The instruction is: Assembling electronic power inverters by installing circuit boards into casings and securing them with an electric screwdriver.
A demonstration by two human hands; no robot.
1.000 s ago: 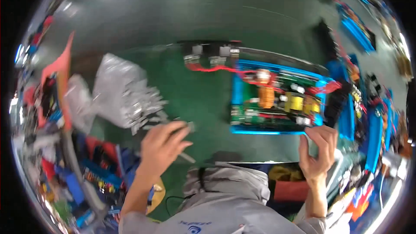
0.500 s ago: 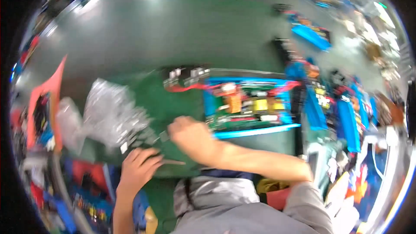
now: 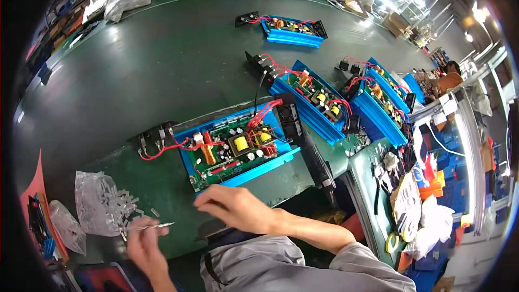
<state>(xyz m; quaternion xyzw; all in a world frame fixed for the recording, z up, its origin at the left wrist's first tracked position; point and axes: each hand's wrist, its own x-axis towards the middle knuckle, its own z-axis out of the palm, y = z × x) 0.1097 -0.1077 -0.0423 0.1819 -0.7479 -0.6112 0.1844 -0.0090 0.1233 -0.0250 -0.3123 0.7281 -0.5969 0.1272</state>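
Right hand (image 3: 238, 206) shifted nearer blue-cased board (image 3: 237, 150), its grip unclear, left hand (image 3: 145, 247) pinching slim tool (image 3: 164, 225)

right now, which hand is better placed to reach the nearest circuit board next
Probably the right hand: it is beside the blue housing around that circuit board, while the left hand is farther left, holding a thin pointed tool.
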